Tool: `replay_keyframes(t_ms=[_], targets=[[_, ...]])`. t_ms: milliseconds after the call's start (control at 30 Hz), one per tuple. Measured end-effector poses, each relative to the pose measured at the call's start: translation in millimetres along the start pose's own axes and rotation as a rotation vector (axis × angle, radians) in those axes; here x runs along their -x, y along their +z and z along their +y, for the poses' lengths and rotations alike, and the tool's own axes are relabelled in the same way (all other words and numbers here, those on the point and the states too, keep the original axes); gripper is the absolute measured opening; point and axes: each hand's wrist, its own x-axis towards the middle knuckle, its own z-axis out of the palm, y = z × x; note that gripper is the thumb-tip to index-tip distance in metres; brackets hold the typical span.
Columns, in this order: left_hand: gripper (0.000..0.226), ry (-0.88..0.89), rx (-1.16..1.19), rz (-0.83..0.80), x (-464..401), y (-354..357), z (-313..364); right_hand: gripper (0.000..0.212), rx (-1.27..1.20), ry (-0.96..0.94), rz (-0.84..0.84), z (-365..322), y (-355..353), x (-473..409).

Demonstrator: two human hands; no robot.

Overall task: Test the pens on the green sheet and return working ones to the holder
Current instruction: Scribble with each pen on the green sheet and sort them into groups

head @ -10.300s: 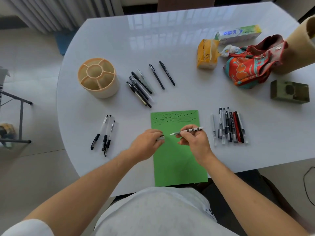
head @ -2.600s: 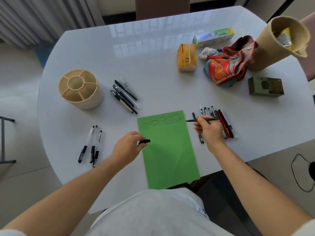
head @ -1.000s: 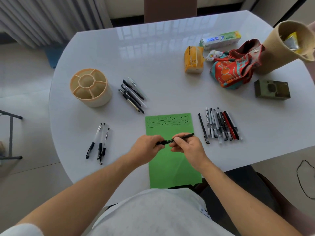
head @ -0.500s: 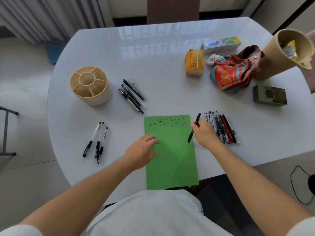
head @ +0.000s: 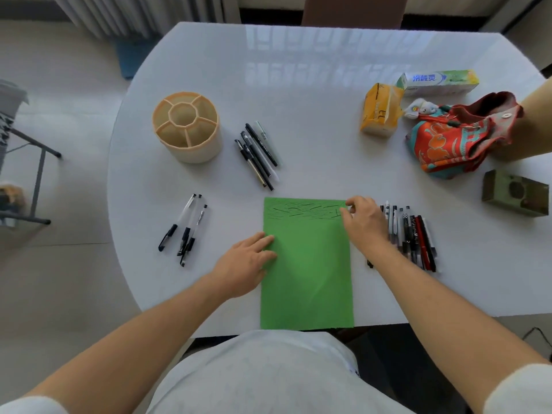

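The green sheet (head: 307, 264) lies at the table's near edge, with black test strokes along its top. My left hand (head: 248, 264) rests flat and open on the sheet's left edge. My right hand (head: 363, 225) is at the sheet's top right corner, fingers pinched on a black pen that lies mostly hidden under the hand; only its lower end (head: 370, 264) shows. A row of several pens (head: 412, 237) lies just right of that hand. The beige holder (head: 186, 127) stands empty at the far left.
Several black pens (head: 258, 153) lie between holder and sheet, and three pens (head: 185, 228) lie left of the sheet. At the far right are a yellow pack (head: 378, 110), a toothpaste box (head: 439, 82), a patterned pouch (head: 454, 138), and an olive box (head: 513, 192).
The hands put a cap on the black pen over the sheet. My right hand then carried the pen to the sheet's right edge and lowered it; my left hand settled flat on the sheet.
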Motion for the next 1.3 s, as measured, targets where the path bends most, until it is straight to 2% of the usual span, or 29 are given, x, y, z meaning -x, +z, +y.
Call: replay_keyframes(t_ms=[200, 300, 400, 500, 633, 733, 833, 900, 967, 1067, 1133, 1233, 1300], targets=[[0.047, -0.066, 0.038, -0.037, 6, -2, 5, 0.029, -0.156, -0.212, -0.120, -100, 42, -36], [0.046, -0.084, 0.044, -0.067, 7, -5, 7, 0.036, -0.064, -0.259, -0.181, -128, 60, -48], [0.045, -0.093, 0.056, -0.072, 6, -7, 9, 0.026, 0.035, -0.265, -0.153, -136, 73, -53], [0.043, -0.082, 0.068, -0.055, 6, -9, 10, 0.016, -0.094, -0.167, -0.110, -133, 73, -53], [0.042, -0.071, 0.087, -0.047, 6, -14, 11, 0.005, -0.572, 0.098, -0.054, -111, 47, -39], [0.039, -0.111, 0.236, 0.097, 7, -20, 13, 0.008, -0.917, 0.237, -0.034, -82, 19, -8], [0.041, -0.224, 0.449, 0.231, 3, -30, 15, 0.013, -1.013, 0.243, -0.052, -50, -7, 32], [0.047, -0.275, 0.591, 0.204, -2, -40, 18, 0.016, -1.045, 0.238, -0.081, -34, -20, 59], [0.048, -0.235, 0.636, 0.112, -7, -47, 21, 0.019, -1.065, 0.231, -0.115, -25, -27, 85], [0.028, -0.120, 0.596, -0.030, -11, -50, 28, 0.021, -1.101, 0.235, -0.118, -19, -27, 112], [0.015, -0.065, 0.557, -0.067, -13, -50, 33, 0.015, -1.179, 0.283, -0.078, -21, -25, 123], [0.014, -0.014, 0.533, -0.093, -15, -52, 43, 0.012, -1.340, 0.380, -0.073, -32, -15, 134], [0.015, 0.033, 0.493, -0.112, -14, -53, 49, 0.007, -1.334, 0.379, -0.179, -45, -5, 140]])
